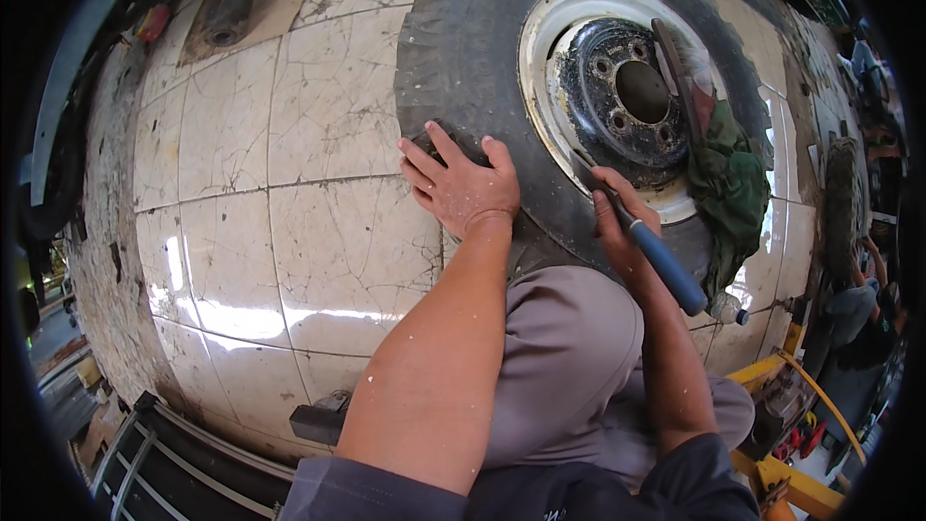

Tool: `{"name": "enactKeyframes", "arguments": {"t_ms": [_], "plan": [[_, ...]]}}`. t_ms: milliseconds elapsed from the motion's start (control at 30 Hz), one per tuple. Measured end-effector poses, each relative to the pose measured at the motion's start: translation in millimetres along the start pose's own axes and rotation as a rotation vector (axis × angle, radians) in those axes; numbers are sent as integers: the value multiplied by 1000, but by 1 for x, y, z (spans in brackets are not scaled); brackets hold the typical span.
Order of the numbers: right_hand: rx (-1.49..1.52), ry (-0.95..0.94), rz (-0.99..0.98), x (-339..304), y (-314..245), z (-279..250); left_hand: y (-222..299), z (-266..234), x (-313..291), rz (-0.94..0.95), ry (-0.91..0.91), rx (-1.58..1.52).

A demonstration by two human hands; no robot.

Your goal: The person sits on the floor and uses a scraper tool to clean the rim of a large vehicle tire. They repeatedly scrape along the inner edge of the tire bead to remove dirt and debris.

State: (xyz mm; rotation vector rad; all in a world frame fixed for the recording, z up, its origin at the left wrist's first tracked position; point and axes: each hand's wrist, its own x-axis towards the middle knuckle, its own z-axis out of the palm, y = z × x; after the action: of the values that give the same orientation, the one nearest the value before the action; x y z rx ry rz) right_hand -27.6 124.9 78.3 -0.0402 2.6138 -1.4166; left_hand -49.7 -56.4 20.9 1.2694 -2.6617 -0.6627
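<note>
Lying under left fingers: tire; tool in right fingers.

Tyre flat on floor, rim in its ctr. L hand on tyre's nr-L side; R hand w/ tool at rim's nr edge. Cloth over tyre's R side.

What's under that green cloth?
Part of the tire and its white rim: you can see both run in beneath the green cloth. Anything else under there is covered, so I can't tell.
</note>
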Motion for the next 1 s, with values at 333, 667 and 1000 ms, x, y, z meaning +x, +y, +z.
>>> {"name": "enactKeyframes", "arguments": {"t_ms": [333,667,1000], "plan": [[-2,10,8,0,-9,-1,0,0,0,5,-1,1],[-80,11,-17,1,-3,0,-1,2,0,-1,8,-8],[198,102,215,2,-2,-5,0,-2,0,-1,-11,3]]}}
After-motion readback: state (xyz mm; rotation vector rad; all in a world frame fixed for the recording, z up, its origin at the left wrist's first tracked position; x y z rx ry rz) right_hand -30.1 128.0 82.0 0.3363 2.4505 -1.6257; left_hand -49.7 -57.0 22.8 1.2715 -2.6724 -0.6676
